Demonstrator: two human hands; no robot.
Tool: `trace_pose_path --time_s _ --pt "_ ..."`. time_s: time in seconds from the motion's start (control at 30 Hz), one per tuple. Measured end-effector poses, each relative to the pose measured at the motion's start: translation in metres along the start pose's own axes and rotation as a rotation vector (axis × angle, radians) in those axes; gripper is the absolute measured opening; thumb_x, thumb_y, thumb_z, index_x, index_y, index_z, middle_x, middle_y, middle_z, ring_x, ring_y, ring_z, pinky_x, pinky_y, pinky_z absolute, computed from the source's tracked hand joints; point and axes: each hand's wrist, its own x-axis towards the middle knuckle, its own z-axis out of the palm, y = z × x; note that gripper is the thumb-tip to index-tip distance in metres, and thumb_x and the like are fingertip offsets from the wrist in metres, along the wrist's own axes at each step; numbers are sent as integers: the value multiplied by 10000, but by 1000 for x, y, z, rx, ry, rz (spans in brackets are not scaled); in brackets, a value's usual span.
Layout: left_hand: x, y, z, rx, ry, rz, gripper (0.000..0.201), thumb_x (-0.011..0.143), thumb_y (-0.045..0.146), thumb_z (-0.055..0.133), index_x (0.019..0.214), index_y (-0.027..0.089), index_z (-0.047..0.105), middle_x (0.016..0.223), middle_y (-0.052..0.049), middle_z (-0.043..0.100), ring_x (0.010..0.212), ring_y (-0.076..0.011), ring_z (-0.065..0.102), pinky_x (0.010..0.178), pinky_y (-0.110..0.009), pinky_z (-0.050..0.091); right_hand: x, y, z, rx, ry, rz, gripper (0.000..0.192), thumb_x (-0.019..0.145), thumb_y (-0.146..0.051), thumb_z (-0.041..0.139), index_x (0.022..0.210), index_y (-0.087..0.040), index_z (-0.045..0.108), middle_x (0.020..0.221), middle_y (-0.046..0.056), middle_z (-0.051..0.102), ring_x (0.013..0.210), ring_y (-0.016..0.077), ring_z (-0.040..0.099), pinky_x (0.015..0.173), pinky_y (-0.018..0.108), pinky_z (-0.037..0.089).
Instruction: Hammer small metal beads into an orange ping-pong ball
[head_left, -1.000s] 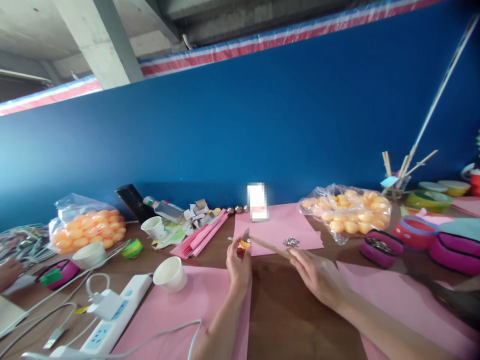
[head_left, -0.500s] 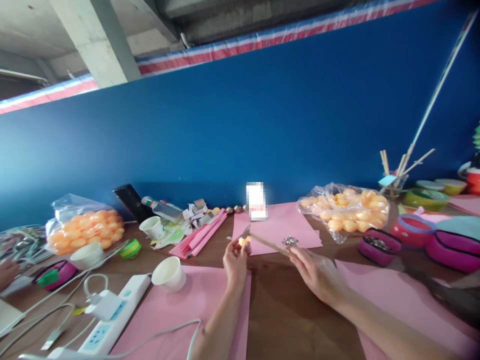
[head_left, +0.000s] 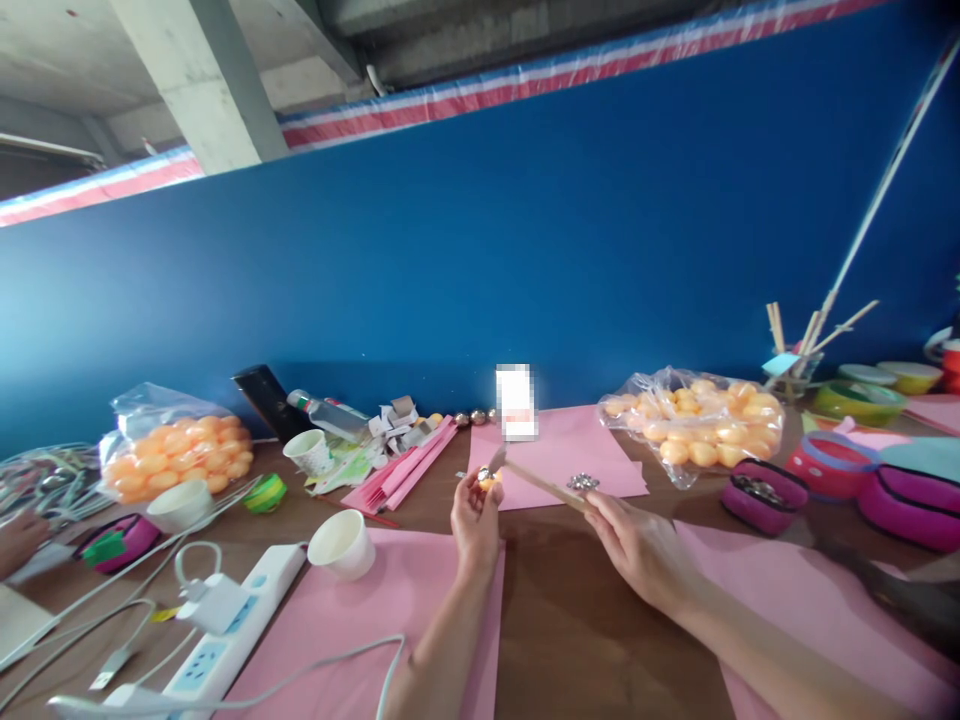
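A: Where's the orange ball (head_left: 492,485)?
B: Just below the middle of the frame, in the left hand (head_left: 474,520), whose fingers are pinched around it. Something shiny shows on it, too small to make out.

A: How would it handle?
B: Light, I'd guess, with a smooth, thin shell that could slip or dent. I'd hold it by the sides with the fingertips, gently.

A: And the right hand (head_left: 637,545)?
B: Its fingers are closed on the wooden handle (head_left: 547,482) of a tool. The grey head (head_left: 497,459) is right by the ball; I can't tell if they touch. The handle looks stiff and easy to grip near its end, with the weight probably towards the head.

A: What about the containers?
B: A clear bag (head_left: 142,405) at the left of the frame holds many orange balls (head_left: 180,455); another plastic bag (head_left: 634,388), right of the middle, holds paler ones (head_left: 701,455). The purple pouch (head_left: 765,518) at lower right has small metal bits (head_left: 757,489) in it.

A: Any others?
B: A jar (head_left: 793,383) of sticks (head_left: 778,328) farther right, and a white cup (head_left: 343,560) at lower left, its inside only partly visible.
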Motion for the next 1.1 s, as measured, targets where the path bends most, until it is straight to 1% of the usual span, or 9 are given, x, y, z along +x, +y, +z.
trace_pose_path --time_s 0.1,0.2,0.43,0.53,0.63,0.7,0.8,0.97,1.1 --pt "1 -4 -1 -45 -35 10 457 661 283 637 1076 155 494 936 -81 586 753 -132 605 745 -306 479 1 -1 -1 -26 1 -16 252 872 -260 341 1064 -203 495 996 53 637 751 152 634 597 227 474" --pt "0 -3 0 -103 -65 13 474 676 273 620 1115 178 468 1036 -95 543 776 -138 611 752 -310 479 2 -1 -3 -27 29 -5 249 872 -260 345 1061 -197 493 1000 52 635 767 149 630 605 223 469" --pt "-3 7 0 93 6 -9 483 612 271 667 1064 178 524 1006 -79 563 717 -110 577 678 -248 461 2 -1 -3 -10 45 2 244 869 -251 356 1069 -195 485 1013 49 629 776 139 628 612 212 464" --pt "-1 5 -2 123 6 22 469 616 282 658 1058 181 542 1014 -69 569 673 -92 559 669 -241 447 2 -5 -4 -7 18 -29 245 870 -247 351 1067 -200 489 996 55 635 761 138 629 605 211 465" --pt "0 3 -3 151 -30 36 479 635 291 641 1088 178 533 989 -64 579 644 -81 541 656 -232 436 2 -7 -5 -27 -13 -48 233 866 -250 360 1038 -209 511 945 48 651 726 139 634 583 210 466" --pt "0 3 -3 147 -36 53 490 642 284 635 1109 188 522 1012 -64 570 665 -82 545 672 -230 434 2 -7 -6 -23 8 -46 235 864 -249 362 1041 -205 510 954 53 649 748 143 633 596 211 467" --pt "-2 4 -2 125 -1 84 521 627 266 647 1122 199 499 1049 -67 549 706 -91 560 702 -235 436 2 -6 -4 -5 51 -40 250 868 -250 353 1066 -192 496 995 72 634 796 151 626 621 216 465" --pt "-2 1 -3 158 -9 102 437 621 269 642 1037 185 538 956 -52 585 712 -114 563 691 -244 433 2 -3 -3 -24 -11 -9 243 872 -259 346 1063 -209 489 986 52 636 760 153 630 603 227 467" --pt "1 -4 -3 188 7 98 451 622 260 631 1061 202 543 842 -20 602 681 -119 556 673 -249 429 2 -4 -5 3 43 -5 240 874 -255 342 1052 -199 492 989 61 636 778 153 628 626 226 470"
